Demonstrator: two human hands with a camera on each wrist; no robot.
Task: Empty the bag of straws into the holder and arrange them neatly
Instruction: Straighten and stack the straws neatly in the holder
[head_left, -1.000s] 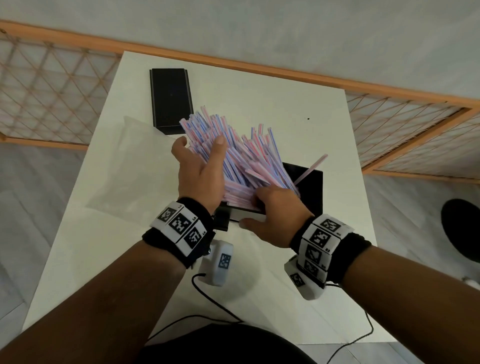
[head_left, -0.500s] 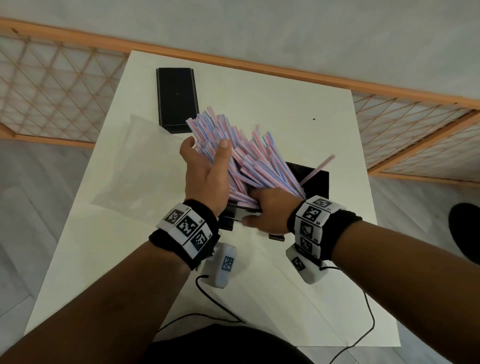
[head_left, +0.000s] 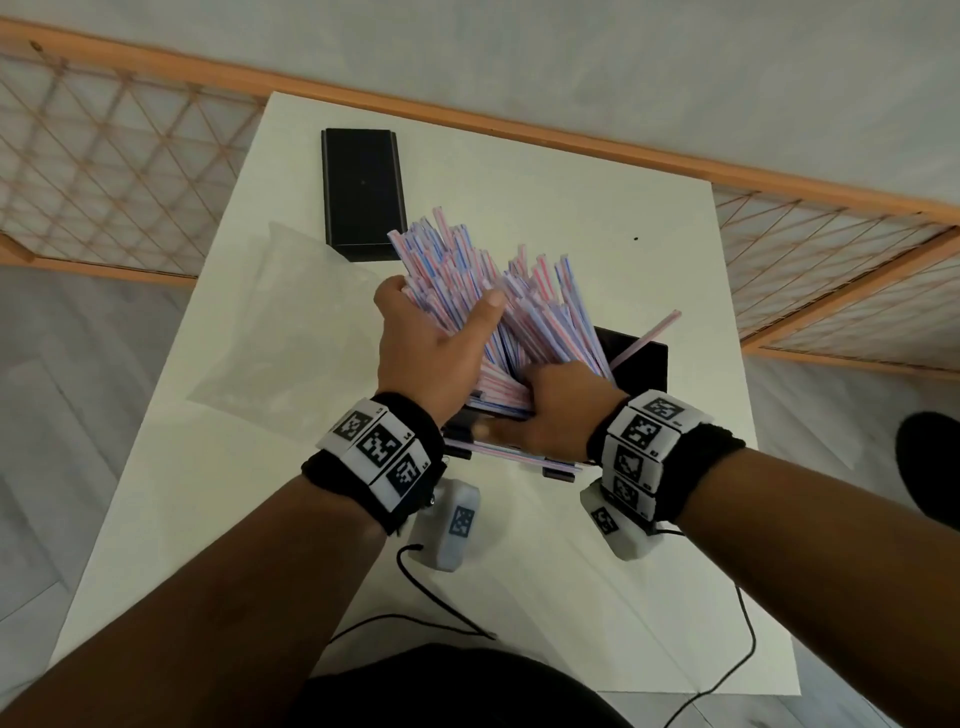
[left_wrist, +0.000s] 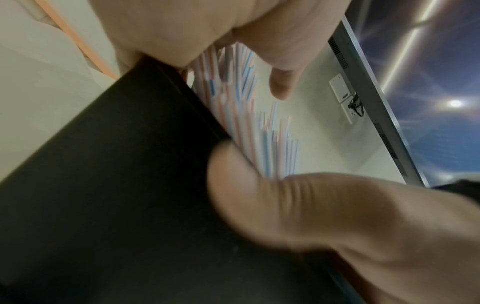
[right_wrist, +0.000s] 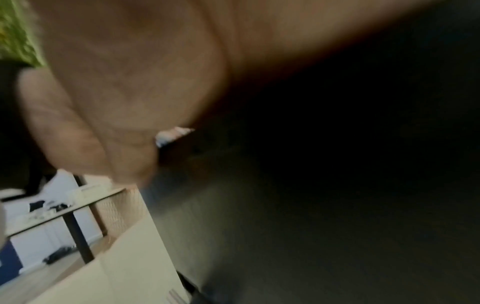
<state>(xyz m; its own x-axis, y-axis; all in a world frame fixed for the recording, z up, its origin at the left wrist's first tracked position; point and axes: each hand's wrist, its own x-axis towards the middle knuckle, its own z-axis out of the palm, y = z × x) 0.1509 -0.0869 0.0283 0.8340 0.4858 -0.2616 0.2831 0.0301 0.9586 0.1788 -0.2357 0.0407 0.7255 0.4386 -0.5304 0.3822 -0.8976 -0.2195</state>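
Observation:
A thick bunch of pink-and-blue striped straws (head_left: 535, 312) stands fanned out in the black holder (head_left: 639, 358) at the table's middle, leaning away to the left. My left hand (head_left: 431, 338) wraps thumb and fingers round the left part of the bunch. In the left wrist view the straws (left_wrist: 241, 115) rise behind the holder's dark wall (left_wrist: 116, 185), between my thumb and curled fingers. My right hand (head_left: 561, 410) grips the holder's near rim, fingers tucked in at the straws' lower ends. The right wrist view is blurred palm and dark holder (right_wrist: 337, 185). One straw (head_left: 649, 338) pokes out to the right.
The clear plastic bag (head_left: 280, 322) lies flat on the white table (head_left: 571, 208), left of the holder. A second black box (head_left: 363, 192) sits at the back left. Wrist-camera cables (head_left: 441, 608) trail along the near edge. A wooden lattice rail (head_left: 831, 291) borders the table.
My left hand has gathered the straws tighter and a little more upright. The right hand has slid from the holder's front up to its rim at the straws' base.

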